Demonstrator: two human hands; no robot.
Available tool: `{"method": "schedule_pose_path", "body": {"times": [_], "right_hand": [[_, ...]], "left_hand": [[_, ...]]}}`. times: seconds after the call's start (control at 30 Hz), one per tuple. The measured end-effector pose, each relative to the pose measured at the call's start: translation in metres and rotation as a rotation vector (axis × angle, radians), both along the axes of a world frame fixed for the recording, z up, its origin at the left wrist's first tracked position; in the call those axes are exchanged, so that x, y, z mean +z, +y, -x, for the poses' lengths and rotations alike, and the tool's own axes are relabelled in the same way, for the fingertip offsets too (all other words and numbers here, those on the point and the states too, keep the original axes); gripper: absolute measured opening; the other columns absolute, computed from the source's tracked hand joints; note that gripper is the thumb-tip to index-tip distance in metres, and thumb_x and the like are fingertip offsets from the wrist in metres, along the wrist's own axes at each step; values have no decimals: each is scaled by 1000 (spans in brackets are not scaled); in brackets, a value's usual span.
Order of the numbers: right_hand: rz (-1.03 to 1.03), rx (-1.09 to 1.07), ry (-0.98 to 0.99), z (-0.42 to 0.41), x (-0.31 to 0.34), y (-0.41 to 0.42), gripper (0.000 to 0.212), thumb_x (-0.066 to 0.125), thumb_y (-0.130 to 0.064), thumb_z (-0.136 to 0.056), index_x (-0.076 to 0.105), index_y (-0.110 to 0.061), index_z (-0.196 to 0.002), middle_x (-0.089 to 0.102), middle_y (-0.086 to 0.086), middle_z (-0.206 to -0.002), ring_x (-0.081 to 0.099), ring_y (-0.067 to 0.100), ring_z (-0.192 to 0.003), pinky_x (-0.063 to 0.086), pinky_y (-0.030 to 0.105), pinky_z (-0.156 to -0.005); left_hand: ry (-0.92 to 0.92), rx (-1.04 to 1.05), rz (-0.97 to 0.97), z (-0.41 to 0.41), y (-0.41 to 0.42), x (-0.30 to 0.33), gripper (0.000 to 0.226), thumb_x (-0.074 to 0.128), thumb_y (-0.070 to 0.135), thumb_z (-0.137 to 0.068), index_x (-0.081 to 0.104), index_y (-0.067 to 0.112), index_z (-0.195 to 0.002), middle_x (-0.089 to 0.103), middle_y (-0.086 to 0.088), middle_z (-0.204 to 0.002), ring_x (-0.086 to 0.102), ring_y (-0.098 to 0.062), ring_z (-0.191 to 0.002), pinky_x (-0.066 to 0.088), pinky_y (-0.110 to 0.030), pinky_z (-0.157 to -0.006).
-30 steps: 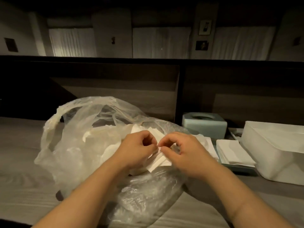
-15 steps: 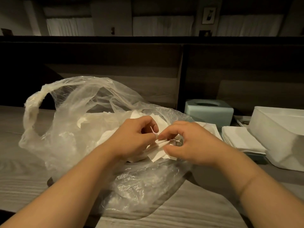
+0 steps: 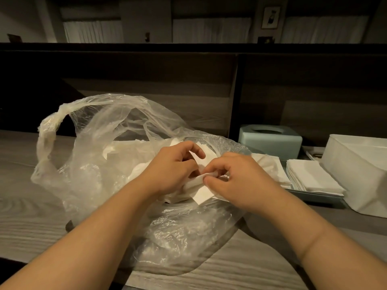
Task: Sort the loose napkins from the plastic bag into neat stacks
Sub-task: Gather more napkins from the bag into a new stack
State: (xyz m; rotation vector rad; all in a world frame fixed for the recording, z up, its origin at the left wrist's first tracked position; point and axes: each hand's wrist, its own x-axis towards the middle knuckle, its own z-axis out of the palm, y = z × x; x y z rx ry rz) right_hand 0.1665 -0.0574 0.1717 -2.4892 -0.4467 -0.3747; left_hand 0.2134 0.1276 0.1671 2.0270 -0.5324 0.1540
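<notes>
- Left hand [image 3: 171, 170] and right hand [image 3: 236, 181] both pinch one napkin [image 3: 202, 192] over the bag [image 3: 100, 155] — separating step.
- Next, I judge: free it, lay it square on the stack [image 3: 314, 178].

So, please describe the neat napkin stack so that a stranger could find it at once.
Start at the big white box at the right edge of the wooden table. Directly left of it a napkin stack lies on a pale blue tray. Unlike the crumpled napkins in the plastic bag, its edges are squared.
</notes>
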Motion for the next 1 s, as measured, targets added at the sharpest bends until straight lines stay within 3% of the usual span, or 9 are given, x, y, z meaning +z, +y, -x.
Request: {"method": "schedule_pose_path", "body": {"times": [0.07,0.2,0.37,0.47,0.53,0.6,0.7,0.8,1.0], "right_hand": [[-26,-23,-70,-1,0,2,7,66,-40,-93,73,-40,-95,57,-16,-96,55,3,-92,48,31,-89],[-442,29,-158,6,13,0,12,65,-27,-96,68,-26,-84,62,-7,-88,59,9,-81,50,27,-72],[-951,273,105,19,30,-2,16,56,-28,-86,65,-18,-77,63,0,-79,62,16,-79,53,30,-72],[-861,176,152,21,30,2,19,57,-22,-98,64,-13,-83,64,-2,-75,61,16,-70,52,29,-62],[-861,139,185,22,28,6,17,54,-14,-100,62,-4,-90,61,3,-66,50,18,-48,42,28,-43],[-854,107,182,23,27,8,15,55,-13,-100,62,-4,-90,58,2,-62,45,11,-41,36,22,-39],[-726,59,69,19,23,9,8,60,-23,-100,68,-23,-99,68,-4,-82,57,3,-54,47,21,-50],[-521,10,-100,13,16,6,23,58,-33,-99,63,-49,-115,58,-14,-109,60,-2,-89,53,18,-74],[-398,73,-132,15,18,8,31,52,-32,-103,59,-62,-103,55,-21,-110,53,-7,-104,44,13,-87]], "left_hand": [[-8,-10,104,0,0,2,10,64,21,-84,72,23,-91,73,2,-77,63,-10,-70,47,-33,-72],[61,-71,322,3,3,18,48,58,56,-83,65,9,-77,62,-6,-76,54,-20,-72,41,-40,-76],[578,-409,468,18,5,34,93,34,78,-81,73,0,-114,64,-24,-118,60,-37,-105,51,-43,-91],[718,-530,448,26,2,34,95,34,88,-77,79,13,-115,68,-17,-124,65,-33,-110,54,-44,-97],[791,-650,478,26,1,30,93,53,86,-74,71,13,-128,66,-18,-128,63,-35,-114,49,-49,-104],[852,-737,533,26,1,27,84,74,70,-73,69,9,-130,67,-19,-121,66,-35,-107,52,-47,-100],[854,-824,537,25,-4,26,62,71,43,-86,61,-2,-127,67,-26,-107,71,-38,-94,57,-45,-92],[860,-769,488,23,-6,26,52,57,32,-88,53,-4,-125,65,-27,-96,69,-36,-85,55,-43,-87],[842,-838,518,23,-8,25,40,46,22,-89,56,0,-122,64,-26,-94,64,-37,-86,52,-45,-87]]}}
